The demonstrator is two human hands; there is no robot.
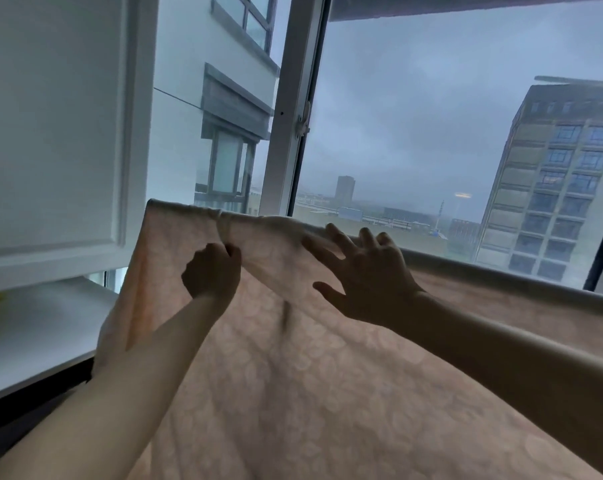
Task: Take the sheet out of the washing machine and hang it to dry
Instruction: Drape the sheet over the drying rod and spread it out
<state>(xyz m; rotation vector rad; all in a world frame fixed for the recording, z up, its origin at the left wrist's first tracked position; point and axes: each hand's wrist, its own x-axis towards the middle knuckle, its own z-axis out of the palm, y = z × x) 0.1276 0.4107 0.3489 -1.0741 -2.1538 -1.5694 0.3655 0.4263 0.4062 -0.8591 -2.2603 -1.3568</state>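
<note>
The peach patterned sheet (293,375) hangs before the window (286,133), its top edge folded over and the rest falling toward the person. The left hand (212,271) has its grip pinched on a bunched fold just below that edge. The right hand (366,275) has a wide grip, fingers spread against the cloth beside it. A tall building (552,174) stands outside.

Sheet (293,358): front and centre, top edge running across before the window (414,116).
Left hand (212,270): up on the sheet, left of middle, pinching a fold just under the top edge.
Right hand (369,275): on the sheet too, just right of the pinch, fingers spread over the top edge.
Panel (51,133): left of the sheet, higher.
Ledge (33,334): left of the sheet, under the panel.
Tower (552,185): far behind the sheet, right side.
</note>
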